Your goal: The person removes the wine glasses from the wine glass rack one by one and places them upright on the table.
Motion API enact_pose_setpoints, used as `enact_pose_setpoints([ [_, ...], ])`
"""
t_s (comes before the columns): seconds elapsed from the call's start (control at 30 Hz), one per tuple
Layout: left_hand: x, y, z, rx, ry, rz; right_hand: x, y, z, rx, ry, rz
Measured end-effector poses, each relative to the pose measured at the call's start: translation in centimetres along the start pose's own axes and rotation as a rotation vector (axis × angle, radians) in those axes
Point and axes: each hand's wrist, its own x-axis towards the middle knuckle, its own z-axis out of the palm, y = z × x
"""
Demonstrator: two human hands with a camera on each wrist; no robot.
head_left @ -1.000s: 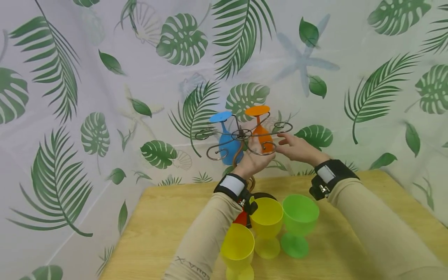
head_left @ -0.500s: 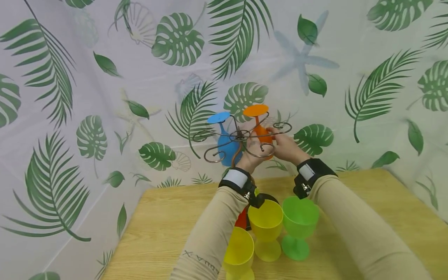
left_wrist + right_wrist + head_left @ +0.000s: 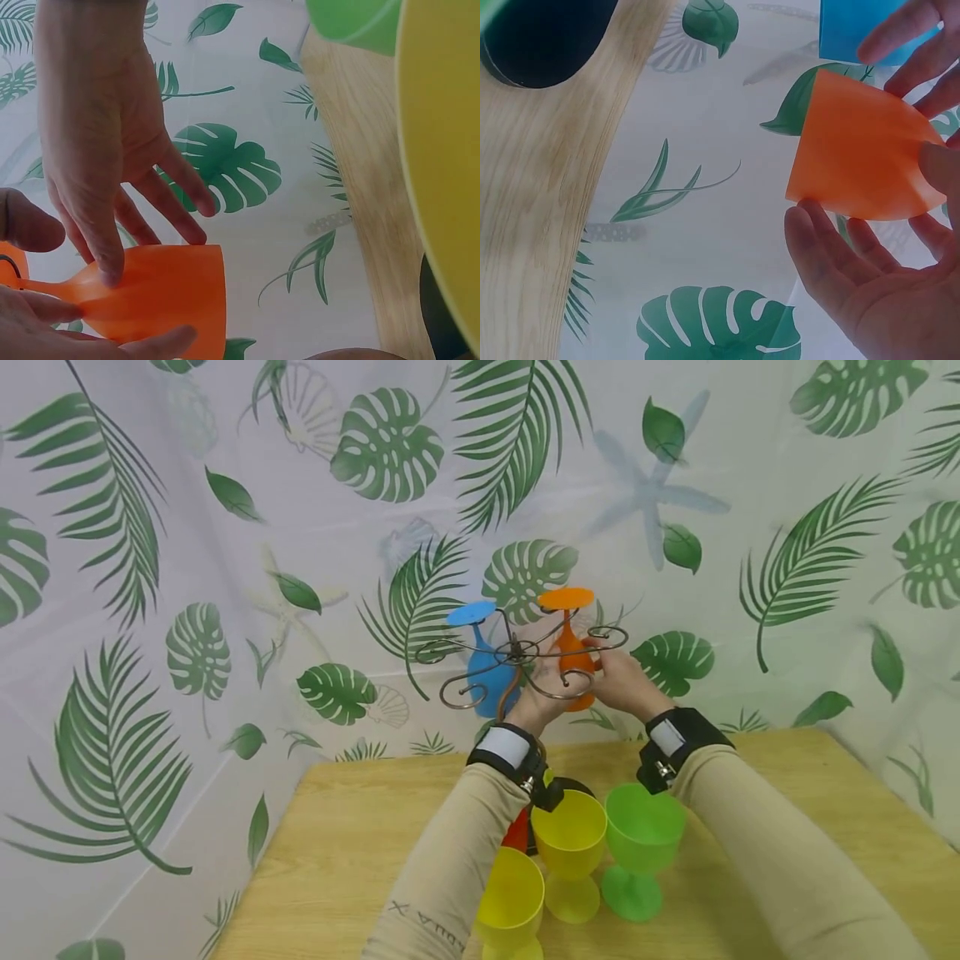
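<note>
Guesswork, but looked mid-adjustment: saw the orange goblet (image 3: pixel 862 150) upside down at the wire rack (image 3: pixel 515 650), toward the worktop's (image 3: pixel 337 827) far edge, pinched in the right-hand grip (image 3: pixel 627 681), loosely touched by the uncurled left-hand grip (image 3: pixel 537 705). Couldn't tell if hooked. Probably called next for seating it. Saw nothing inside the upright yellow goblets (image 3: pixel 570 839) or green goblet (image 3: pixel 645 831), nearer the front edge.

A creased, whitish backdrop (image 3: pixel 757 493) rises behind the pale wood-grain counter (image 3: pixel 352 852). Printed across the backdrop are green monstera leaves (image 3: pixel 386 447), feathery palm fronds (image 3: pixel 111 760), a faded blue starfish (image 3: pixel 651 489) at the upper right, a cream starfish (image 3: pixel 288 608) farther left, and a scallop shell (image 3: pixel 307 414) outlined above the cream starfish.
</note>
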Motion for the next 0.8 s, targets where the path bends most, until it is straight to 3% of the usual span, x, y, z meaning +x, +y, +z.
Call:
enact_pose_setpoints([
  [0.03,-0.1,-0.2,0.0,0.174,0.021,0.026,-0.1,0.0,0.0,0.003,-0.001,-0.002],
  [0.17,-0.6,-0.1,0.0,0.311,0.052,-0.051,-0.6,-0.1,0.1,0.003,0.002,-0.024],
  [0.47,-0.6,0.6,0.5,0.208,0.131,-0.184,-0.9,-0.1,0.2,0.023,-0.043,-0.016],
  [0.57,-0.4,0.0,0.1,0.136,0.117,-0.168,-1.0,-0.4,0.3,0.025,-0.054,-0.026],
  [0.6,0.1,-1.0,-0.2,0.101,0.101,-0.144,-1.0,-0.5,0.4,0.022,-0.056,-0.031],
  [0.7,0.2,-1.6,-0.7,0.107,0.089,-0.153,-1.0,-0.8,0.6,0.016,-0.062,-0.047],
  [0.8,0.0,-1.0,-0.5,0.147,0.102,-0.187,-0.9,-1.0,0.8,0.003,-0.061,-0.062],
])
